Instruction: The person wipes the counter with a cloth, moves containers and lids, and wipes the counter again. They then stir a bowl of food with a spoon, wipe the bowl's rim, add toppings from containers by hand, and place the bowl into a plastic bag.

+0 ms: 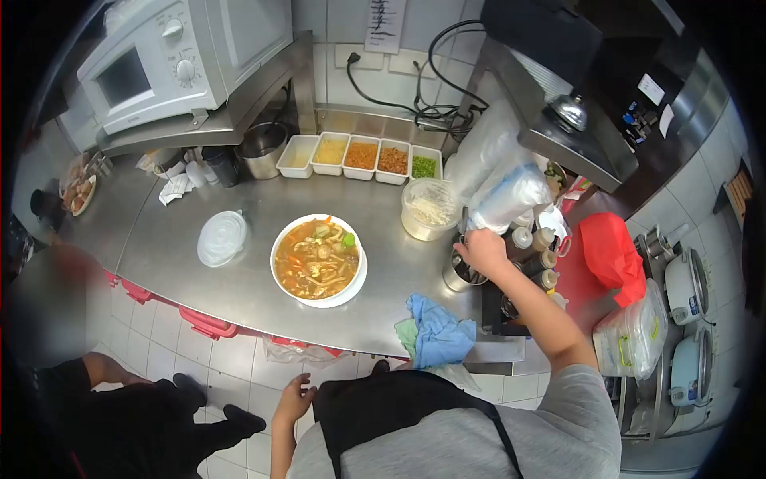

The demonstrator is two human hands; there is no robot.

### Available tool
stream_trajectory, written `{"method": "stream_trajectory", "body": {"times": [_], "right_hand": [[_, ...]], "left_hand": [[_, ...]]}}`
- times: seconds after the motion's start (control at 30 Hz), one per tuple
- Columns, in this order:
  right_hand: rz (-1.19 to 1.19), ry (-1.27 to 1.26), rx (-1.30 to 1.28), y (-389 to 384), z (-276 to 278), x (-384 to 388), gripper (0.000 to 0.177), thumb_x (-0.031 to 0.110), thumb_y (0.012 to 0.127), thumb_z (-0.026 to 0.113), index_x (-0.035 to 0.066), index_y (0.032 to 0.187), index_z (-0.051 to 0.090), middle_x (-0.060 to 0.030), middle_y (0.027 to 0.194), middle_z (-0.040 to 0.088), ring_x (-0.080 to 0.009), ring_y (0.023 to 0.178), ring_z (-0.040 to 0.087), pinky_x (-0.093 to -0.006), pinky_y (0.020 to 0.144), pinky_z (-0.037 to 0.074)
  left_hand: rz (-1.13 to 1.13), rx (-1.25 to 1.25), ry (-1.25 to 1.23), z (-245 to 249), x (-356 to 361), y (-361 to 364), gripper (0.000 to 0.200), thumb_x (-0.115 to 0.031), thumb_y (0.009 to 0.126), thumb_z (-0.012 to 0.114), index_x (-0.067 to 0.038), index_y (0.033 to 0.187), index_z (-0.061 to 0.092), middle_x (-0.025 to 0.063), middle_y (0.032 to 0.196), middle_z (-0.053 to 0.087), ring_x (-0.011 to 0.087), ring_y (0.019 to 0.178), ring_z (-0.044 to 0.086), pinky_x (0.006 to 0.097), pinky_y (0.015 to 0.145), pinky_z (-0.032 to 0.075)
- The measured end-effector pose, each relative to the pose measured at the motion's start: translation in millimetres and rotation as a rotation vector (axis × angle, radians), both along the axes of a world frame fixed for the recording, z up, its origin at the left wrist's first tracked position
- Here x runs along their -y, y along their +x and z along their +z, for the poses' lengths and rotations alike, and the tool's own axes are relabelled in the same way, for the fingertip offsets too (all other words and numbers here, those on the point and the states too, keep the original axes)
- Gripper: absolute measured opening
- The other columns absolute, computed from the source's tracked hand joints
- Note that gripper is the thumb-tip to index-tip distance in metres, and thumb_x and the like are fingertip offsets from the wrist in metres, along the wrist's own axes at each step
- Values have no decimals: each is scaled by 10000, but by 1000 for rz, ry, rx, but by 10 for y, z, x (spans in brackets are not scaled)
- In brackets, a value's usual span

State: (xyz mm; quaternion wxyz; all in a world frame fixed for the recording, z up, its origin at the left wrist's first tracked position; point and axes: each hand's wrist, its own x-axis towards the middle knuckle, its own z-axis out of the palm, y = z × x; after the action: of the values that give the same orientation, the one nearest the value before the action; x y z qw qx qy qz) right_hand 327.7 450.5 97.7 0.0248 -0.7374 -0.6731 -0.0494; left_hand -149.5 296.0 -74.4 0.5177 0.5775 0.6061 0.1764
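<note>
My right hand [481, 254] reaches over a metal canister [463, 275] on the right of the steel counter, its fingers closed at the canister's mouth; what they grip is too small to make out. Low at the counter's front edge hangs my left hand [294, 397], fingers apart and holding nothing. A white bowl of noodle soup with vegetables [317, 260] rests on a white plate [349, 292] in the middle. Left of it lies a round translucent lid [223, 239]. A tub of pale food [430, 209] stands behind the canister.
Five topping trays [361, 157] line the back. Squeeze bottles [544, 262] stand right of the canister. Blue cloth [439, 331] lies at the front edge. A microwave [159, 64] sits on the upper-left shelf. Another person [120, 415] stands at the left.
</note>
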Motion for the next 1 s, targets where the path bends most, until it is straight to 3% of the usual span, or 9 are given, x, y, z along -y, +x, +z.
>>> {"method": "stream_trajectory", "body": {"times": [0.13, 0.3, 0.53, 0.63, 0.77, 0.8, 0.9, 0.97, 1.0], "right_hand": [[-142, 78, -79, -118, -140, -123, 318, 337, 751, 696, 23, 709, 665, -174, 704, 640, -354, 700, 636, -430, 631, 515], [-380, 111, -214, -165, -146, -66, 298, 283, 777, 673, -14, 785, 661, -224, 797, 645, -387, 756, 635, -455, 685, 515], [-329, 264, -258, -220, -111, 46, 182, 185, 774, 634, 4, 757, 618, -208, 715, 615, -386, 707, 612, -467, 637, 481], [-166, 342, -335, -354, 2, 188, 137, 145, 800, 621, 9, 813, 611, -183, 767, 612, -377, 718, 603, -447, 630, 469], [-16, 500, -357, -378, 228, 485, 91, 81, 800, 623, 12, 856, 607, -146, 799, 603, -354, 708, 587, -402, 620, 467], [-56, 566, -346, -421, 292, 543, 79, 56, 801, 624, 11, 862, 604, -146, 788, 597, -323, 687, 589, -365, 600, 465], [-143, 774, -329, -324, 65, 575, 80, 87, 865, 585, 8, 869, 600, -128, 762, 601, -243, 628, 603, -332, 558, 463], [-374, 900, -640, -387, -40, 532, 141, 146, 933, 521, 13, 904, 555, -102, 737, 604, -160, 604, 605, -278, 520, 464], [-362, 970, -834, -472, -21, 456, 161, 176, 948, 496, 20, 917, 525, -90, 733, 602, -142, 600, 602, -255, 513, 466]], "left_hand": [[-17, 8, 113, 404, -344, -62, 426, -143, 836, 625, 10, 1213, 497, 192, 1031, 626, 284, 881, 650, 349, 755, 520], [-93, 34, 45, 584, -846, -332, 334, -104, 863, 595, 16, 1169, 533, 154, 943, 652, 227, 818, 660, 317, 717, 519], [-212, 196, 39, 940, -1538, -344, 257, -56, 888, 560, 25, 1132, 549, 93, 914, 644, 133, 819, 621, 248, 720, 494], [-89, 334, 176, 829, -1780, -340, 233, -23, 884, 547, 27, 1112, 552, 78, 907, 639, 108, 802, 604, 225, 695, 483], [-40, 277, 467, 394, -2054, -403, 157, 35, 890, 451, 36, 992, 571, 55, 854, 606, 89, 692, 567, 216, 637, 465], [20, 255, 473, 373, -2084, -391, 143, 59, 848, 466, 13, 891, 594, 70, 805, 605, 109, 652, 569, 232, 597, 455], [-71, 40, 814, 412, -2165, -353, 138, 61, 780, 515, -24, 827, 613, 98, 790, 603, 171, 585, 558, 269, 517, 433], [-58, 33, 828, 517, -2170, -305, 138, 55, 737, 536, -43, 794, 614, 94, 775, 597, 203, 557, 545, 285, 495, 420], [-42, 35, 834, 514, -2176, -305, 135, 56, 735, 538, -44, 784, 615, 84, 771, 600, 194, 541, 542, 281, 490, 421]]}}
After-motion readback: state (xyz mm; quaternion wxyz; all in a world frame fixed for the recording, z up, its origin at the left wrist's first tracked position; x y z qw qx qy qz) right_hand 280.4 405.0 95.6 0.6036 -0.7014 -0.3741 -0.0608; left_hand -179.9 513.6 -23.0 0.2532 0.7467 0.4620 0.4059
